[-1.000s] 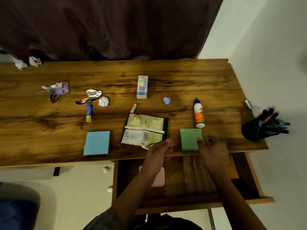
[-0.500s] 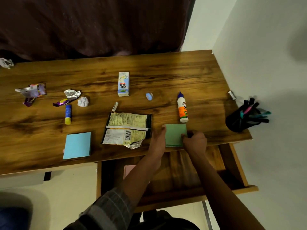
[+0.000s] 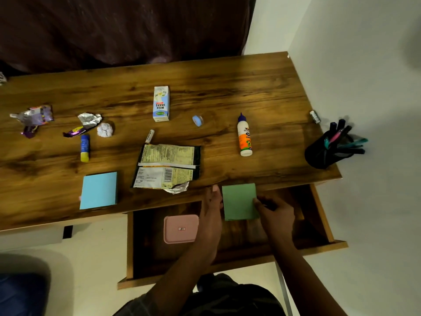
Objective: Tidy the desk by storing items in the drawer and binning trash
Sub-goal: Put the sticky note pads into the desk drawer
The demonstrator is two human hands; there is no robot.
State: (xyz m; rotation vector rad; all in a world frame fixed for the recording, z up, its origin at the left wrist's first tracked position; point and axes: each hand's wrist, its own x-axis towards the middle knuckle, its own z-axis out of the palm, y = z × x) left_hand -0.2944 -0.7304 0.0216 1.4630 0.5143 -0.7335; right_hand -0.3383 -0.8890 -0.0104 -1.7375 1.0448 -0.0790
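Green sticky-note pad [image 3: 239,200] sits half off the near edge of the bench [image 3: 227,87], overhanging the open drawer [image 3: 319,215], likely so it can drop straight in. Right hand [image 3: 276,213] pinches its right edge, thumb on top; left hand [image 3: 213,206] lies along the pad's left edge, fingers straight, apparently steadying rather than gripping. Pink box [image 3: 181,228] already lies in the drawer's left part, leaving bare wood below the pad. Just left on the bench: flattened snack wrapper [image 3: 167,168], torn foil at its near corner, probably trash. Further left, blue sticky-note pad [image 3: 99,190] near the edge, glue stick [image 3: 84,147], crumpled paper ball [image 3: 105,129], two foil wrappers [image 3: 83,124] [image 3: 34,117]. Far centre: milkshake carton [image 3: 161,103], small tape roll [image 3: 197,120]. Right: glue bottle [image 3: 244,135] upright, pen holder [image 3: 323,153] at the corner. No bin visible.
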